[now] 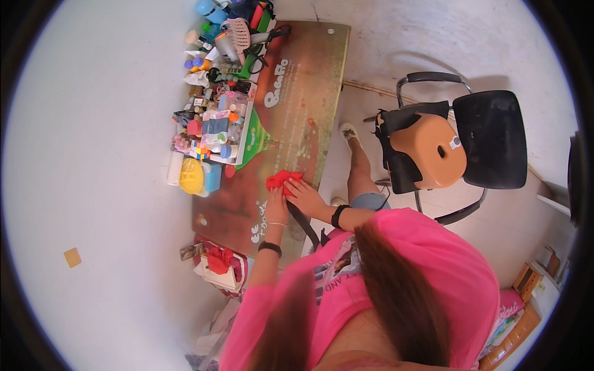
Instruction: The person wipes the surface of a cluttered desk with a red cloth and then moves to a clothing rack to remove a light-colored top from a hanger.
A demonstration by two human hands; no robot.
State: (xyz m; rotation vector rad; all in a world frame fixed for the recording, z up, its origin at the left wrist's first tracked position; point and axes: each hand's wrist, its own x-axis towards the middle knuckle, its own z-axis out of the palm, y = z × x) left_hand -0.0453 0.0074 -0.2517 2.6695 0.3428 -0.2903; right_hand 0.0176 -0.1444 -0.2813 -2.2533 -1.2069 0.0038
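Observation:
A crumpled red cloth (284, 177) lies on the printed tabletop (297, 125) near its front edge. My left hand (277, 206) holds the near side of the cloth, fingers pointing away from me. Beside it, my right hand (304, 198) grips the cloth's right side with its fingers spread over it. The two hands are close together, and the palms' undersides are hidden. A dark strap (302, 222) hangs below my right hand at the table edge.
On the table's left side, a white tray (246, 134) holds several small bottles and trinkets. Behind it lie a hairbrush (239, 35) and a hair dryer (226, 46). A yellow-lidded container (191, 176) stands nearer. To the right, an orange stool (429, 150) rests on a black chair (492, 139).

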